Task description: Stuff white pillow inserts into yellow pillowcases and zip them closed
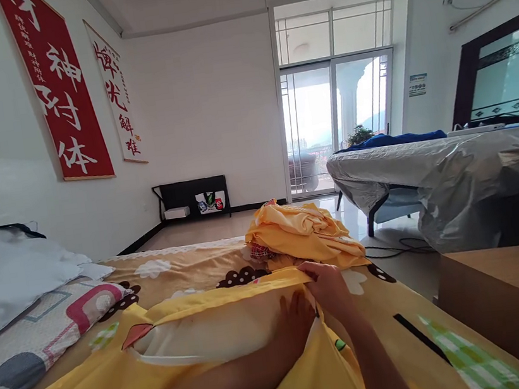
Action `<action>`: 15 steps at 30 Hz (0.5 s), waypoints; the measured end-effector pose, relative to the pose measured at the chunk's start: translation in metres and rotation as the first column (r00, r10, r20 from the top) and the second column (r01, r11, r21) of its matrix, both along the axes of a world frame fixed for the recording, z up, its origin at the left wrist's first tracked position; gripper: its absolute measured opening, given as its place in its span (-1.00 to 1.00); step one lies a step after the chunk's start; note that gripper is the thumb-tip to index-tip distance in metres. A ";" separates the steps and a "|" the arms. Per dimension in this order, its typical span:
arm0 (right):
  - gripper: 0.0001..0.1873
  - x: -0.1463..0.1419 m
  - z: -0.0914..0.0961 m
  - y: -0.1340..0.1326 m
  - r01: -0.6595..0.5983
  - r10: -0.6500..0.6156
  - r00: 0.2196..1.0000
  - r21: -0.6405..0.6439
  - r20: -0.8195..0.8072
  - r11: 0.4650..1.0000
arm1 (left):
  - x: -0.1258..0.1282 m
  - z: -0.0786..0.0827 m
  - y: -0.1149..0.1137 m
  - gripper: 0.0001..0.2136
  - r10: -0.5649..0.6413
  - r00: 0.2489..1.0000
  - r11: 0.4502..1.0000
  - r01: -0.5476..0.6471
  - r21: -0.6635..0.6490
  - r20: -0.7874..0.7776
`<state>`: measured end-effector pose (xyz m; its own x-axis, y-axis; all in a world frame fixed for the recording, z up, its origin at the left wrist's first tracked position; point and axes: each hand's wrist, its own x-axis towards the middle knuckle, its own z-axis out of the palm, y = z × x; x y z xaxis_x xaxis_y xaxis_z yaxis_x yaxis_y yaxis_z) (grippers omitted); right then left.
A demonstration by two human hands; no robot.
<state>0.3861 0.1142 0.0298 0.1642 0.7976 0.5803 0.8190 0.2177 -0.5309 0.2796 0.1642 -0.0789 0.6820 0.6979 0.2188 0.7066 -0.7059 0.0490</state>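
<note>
A yellow fabric cover (252,286) lies toward me with its mouth spread wide, showing a pale, whitish inside (210,328). My left hand (298,322) reaches into this mouth near its right end. Its fingers look stretched out against the inner side, with their tips partly in shadow. At the right corner of the mouth, my right hand (323,280) pinches the cover's upper edge between thumb and fingers. Just beyond the hands sits a crumpled heap of yellow-orange cloth (305,230), with a bit of red checked fabric at its left.
Beneath everything is a brown patterned bed sheet (160,278). White bedding (16,271) and a patterned pillow (56,323) lie at left. A wooden box-like piece (504,277) stands at right, near a plastic-draped table (404,166). A black low shelf (192,194) is against the far wall.
</note>
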 end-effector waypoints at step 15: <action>-0.70 0.003 0.001 -0.006 -0.070 0.068 0.994 -0.020 -0.091 0.997 | 0.008 0.016 0.013 -0.56 -0.036 0.999 0.997 0.034 -0.069 -0.032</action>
<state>0.3891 0.1085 0.0308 0.1596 0.8218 0.5470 0.7508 0.2588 -0.6078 0.2873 0.1770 -0.0630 0.7122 0.6861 0.1484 0.6837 -0.7259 0.0749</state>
